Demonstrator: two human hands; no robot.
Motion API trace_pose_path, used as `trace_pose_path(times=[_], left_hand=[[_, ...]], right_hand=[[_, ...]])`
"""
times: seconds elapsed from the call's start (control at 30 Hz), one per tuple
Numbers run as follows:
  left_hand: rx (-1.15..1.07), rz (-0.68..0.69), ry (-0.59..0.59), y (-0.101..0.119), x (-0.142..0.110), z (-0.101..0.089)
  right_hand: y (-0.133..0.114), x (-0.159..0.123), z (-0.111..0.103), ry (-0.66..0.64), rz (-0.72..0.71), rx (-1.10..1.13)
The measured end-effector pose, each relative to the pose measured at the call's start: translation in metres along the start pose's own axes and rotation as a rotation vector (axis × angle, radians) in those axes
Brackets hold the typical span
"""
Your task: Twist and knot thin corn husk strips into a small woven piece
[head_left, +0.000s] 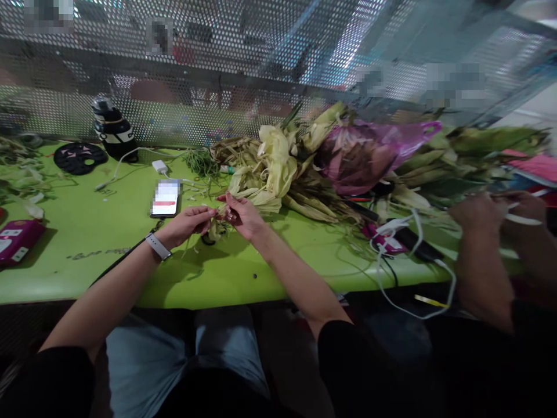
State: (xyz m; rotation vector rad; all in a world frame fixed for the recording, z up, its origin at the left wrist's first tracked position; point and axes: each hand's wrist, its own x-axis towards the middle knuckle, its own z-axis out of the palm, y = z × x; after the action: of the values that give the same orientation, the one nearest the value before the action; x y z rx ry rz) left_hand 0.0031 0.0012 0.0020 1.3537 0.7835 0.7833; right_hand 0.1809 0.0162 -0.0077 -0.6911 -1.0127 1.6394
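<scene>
My left hand (189, 224), with a pale watch band at the wrist, pinches thin strands of dry husk (221, 216) over the green table (204, 290). Facing it, my right hand (244, 217) grips the other end of the same strands, thumb raised. The fingertips are close together, and the fine detail between them is blurred. Below them a small dark ring-like thing (211, 237) lies partly hidden by loose fibres. Just beyond my right hand rises a heap of pale corn husks (276, 159). A lit phone (166, 198) lies beyond my left hand.
A purple plastic bag (354, 154) rests on the husks. White cables (420, 232) loop over the table's front edge beside a purple box (385, 238). Another person's hands (478, 212) work at right. Far left are a dark bottle (114, 130), a black fan-shaped piece (79, 158) and a magenta box (21, 241).
</scene>
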Motion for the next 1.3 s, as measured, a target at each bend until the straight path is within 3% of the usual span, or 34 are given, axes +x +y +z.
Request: trace_pose_path(times=[0.17, 0.3, 0.53, 0.67, 0.8, 0.9, 1.3], left_hand=[[-0.066, -0.020, -0.014, -0.003, 0.001, 0.000], [-0.076, 0.005, 0.010, -0.005, 0.000, -0.001], [-0.065, -0.045, -0.074, -0.004, -0.001, 0.002], [-0.197, -0.053, 0.069, -0.002, -0.001, 0.001], [-0.290, -0.039, 0.166, 0.000, 0.001, 0.000], [-0.298, -0.022, 0.213, 0.001, 0.001, 0.000], [-0.240, 0.005, 0.213, 0.002, 0.000, 0.002]], right_hand=[[-0.003, -0.001, 0.000, 0.003, -0.099, -0.007], [-0.007, -0.002, 0.001, 0.045, -0.067, -0.075], [-0.005, -0.002, 0.000, 0.052, 0.003, -0.157], [-0.013, -0.011, 0.002, 0.145, -0.224, -0.511], [-0.020, -0.021, 0.005, -0.024, -0.414, -0.979], [-0.017, -0.022, 0.006, -0.053, -0.523, -1.145], [-0.017, -0.020, 0.006, -0.093, -0.482, -1.062]])
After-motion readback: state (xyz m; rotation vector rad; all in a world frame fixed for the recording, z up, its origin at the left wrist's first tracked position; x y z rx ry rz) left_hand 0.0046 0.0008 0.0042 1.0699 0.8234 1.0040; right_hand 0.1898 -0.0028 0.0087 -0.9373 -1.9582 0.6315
